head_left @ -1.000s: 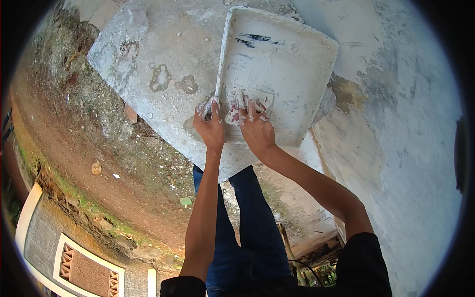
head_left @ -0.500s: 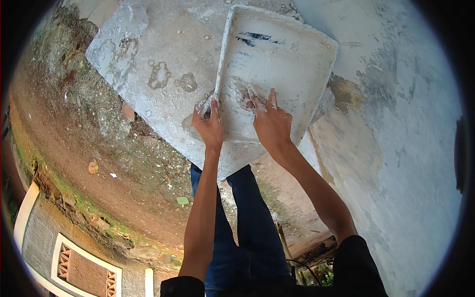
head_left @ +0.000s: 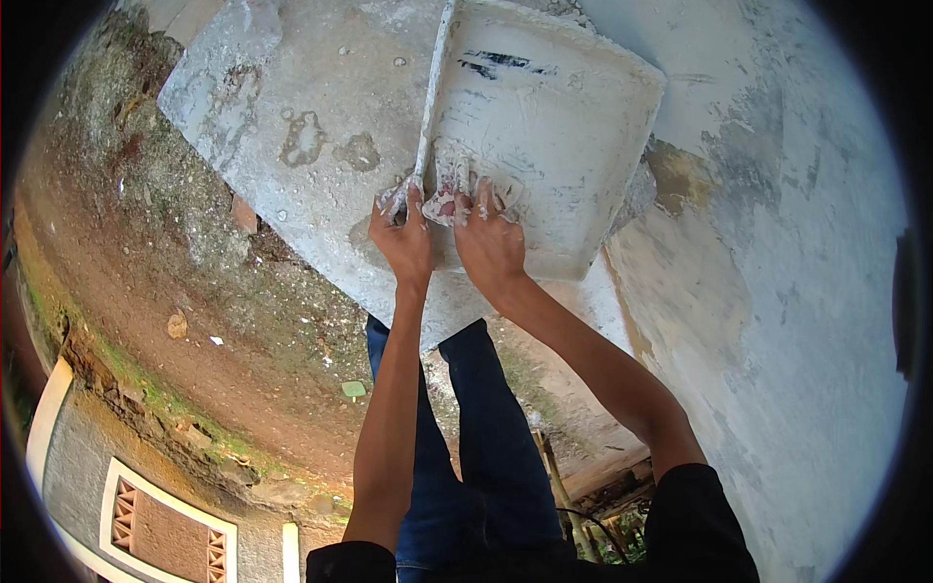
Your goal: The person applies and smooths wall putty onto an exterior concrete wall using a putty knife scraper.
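Note:
A shallow rectangular tray (head_left: 554, 117) with raised rims is coated in wet white paste, with a few dark streaks near its far side. My left hand (head_left: 401, 238) pinches the tray's left rim near its near corner, white paste on the fingertips. Inside the tray, my right hand (head_left: 489, 238) presses down close beside that rim. Its fingers are closed on a crumpled, paste-smeared rag (head_left: 442, 207) with pinkish patches. Some of the rag is hidden under the fingers.
Beneath the tray lies a pale, stained slab (head_left: 282, 146). A smeared white wall (head_left: 797, 321) rises on the right. Rough soil with stones (head_left: 233, 330) slopes away at left. My jeans-clad legs (head_left: 496, 418) stand below the slab.
My right hand has swept left across the tray floor with the rag, toward the left rim. The left hand keeps its grip. The tray appears slightly higher in the picture.

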Demonstrator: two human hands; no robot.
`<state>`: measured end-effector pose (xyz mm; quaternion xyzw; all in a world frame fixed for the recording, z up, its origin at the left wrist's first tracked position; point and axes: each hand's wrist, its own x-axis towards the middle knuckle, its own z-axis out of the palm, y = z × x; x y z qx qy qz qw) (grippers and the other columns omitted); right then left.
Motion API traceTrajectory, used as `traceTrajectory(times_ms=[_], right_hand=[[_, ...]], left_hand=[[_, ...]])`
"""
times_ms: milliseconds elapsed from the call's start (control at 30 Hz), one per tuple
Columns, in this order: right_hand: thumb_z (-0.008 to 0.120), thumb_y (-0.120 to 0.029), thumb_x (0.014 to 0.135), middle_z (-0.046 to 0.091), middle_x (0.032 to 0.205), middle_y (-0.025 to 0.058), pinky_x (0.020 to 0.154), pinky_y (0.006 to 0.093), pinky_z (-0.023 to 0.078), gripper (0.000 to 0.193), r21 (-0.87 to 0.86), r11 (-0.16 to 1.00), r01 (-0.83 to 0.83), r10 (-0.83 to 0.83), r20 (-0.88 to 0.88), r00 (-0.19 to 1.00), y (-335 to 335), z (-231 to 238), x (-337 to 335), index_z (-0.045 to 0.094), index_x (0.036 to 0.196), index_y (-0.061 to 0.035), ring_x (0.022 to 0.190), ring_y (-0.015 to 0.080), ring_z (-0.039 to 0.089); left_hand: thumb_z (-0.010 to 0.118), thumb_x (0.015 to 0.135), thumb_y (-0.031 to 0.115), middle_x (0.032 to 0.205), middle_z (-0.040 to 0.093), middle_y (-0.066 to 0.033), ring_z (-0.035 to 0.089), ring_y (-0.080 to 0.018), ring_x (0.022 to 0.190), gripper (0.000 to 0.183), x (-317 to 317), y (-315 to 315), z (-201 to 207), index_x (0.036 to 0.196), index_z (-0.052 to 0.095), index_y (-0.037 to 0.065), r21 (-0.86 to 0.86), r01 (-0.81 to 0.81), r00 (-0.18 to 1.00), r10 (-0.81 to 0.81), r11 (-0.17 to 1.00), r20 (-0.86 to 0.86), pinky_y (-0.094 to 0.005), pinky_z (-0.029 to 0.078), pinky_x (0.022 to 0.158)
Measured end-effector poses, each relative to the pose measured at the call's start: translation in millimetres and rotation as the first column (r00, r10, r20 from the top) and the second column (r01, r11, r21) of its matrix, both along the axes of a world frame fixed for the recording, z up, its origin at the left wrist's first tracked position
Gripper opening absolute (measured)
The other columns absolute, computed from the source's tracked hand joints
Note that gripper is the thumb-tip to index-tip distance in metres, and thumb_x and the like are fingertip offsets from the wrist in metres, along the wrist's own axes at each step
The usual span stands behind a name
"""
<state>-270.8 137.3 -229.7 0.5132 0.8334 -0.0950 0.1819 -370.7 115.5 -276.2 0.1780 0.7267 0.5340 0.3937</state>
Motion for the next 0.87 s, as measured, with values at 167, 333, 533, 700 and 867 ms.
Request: traceTrajectory(times_ms=[167,333,533,700,867], right_hand=[[0.058,-0.013,0.075,0.049,0.124,0.0292,0.049,0.0344,0.053,0.039,0.038,0.999,-0.01,0.012,-0.054,0.998,8,19,-4,0.059,0.112,-0.0017,0.074,0.0258,0.068],[0.055,-0.009,0.076,0.049,0.123,0.0302,0.057,0.0379,0.054,0.04,0.027,0.976,0.215,-0.216,0.03,0.976,18,21,33,0.056,0.115,0.0011,0.078,0.03,0.067],[0.056,-0.014,0.078,0.047,0.126,0.0295,0.059,0.0392,0.053,0.036,-0.028,0.975,0.222,-0.224,-0.068,0.972,47,47,58,0.061,0.114,-0.0113,0.065,0.0326,0.066],[0.058,-0.01,0.075,0.057,0.113,0.0262,0.071,0.0395,0.052,0.031,-0.21,0.971,0.117,-0.132,-0.059,0.989,101,57,45,0.067,0.104,-0.0109,0.074,0.0363,0.065],[0.059,-0.009,0.07,0.056,0.12,0.0194,0.097,0.0498,0.038,0.032,-0.369,0.915,-0.166,0.149,-0.073,0.986,42,39,45,0.071,0.1,-0.0133,0.113,0.036,0.054]], left_hand=[[0.057,0.09,0.011,0.062,0.045,0.0039,0.037,-0.0045,0.057,0.02,-1,2,4,0.076,0.058,-0.003,0.035,-0.026,0.999,0.027,0.999,-0.026,-0.0239,0.03,0.048],[0.06,0.088,0.007,0.073,0.058,-0.0028,0.048,-0.008,0.063,0.012,-1,0,0,0.089,0.062,-0.005,-0.023,0.025,1.0,-0.025,0.999,-0.003,-0.0236,0.039,0.057],[0.06,0.087,0.007,0.075,0.058,-0.0031,0.049,-0.0077,0.065,0.012,-2,-2,1,0.087,0.062,-0.005,-0.07,-0.011,1.0,0.012,0.997,0.014,-0.0233,0.039,0.059],[0.057,0.091,0.014,0.062,0.043,0.0046,0.033,-0.005,0.057,0.022,2,1,-1,0.078,0.059,-0.004,0.031,0.015,0.996,-0.013,0.999,-0.083,-0.0244,0.026,0.048],[0.058,0.09,0.013,0.064,0.046,0.0039,0.034,-0.0052,0.056,0.019,-4,-4,-4,0.08,0.06,-0.003,0.024,0.002,0.997,0.0,1.0,-0.075,-0.0244,0.026,0.048]])
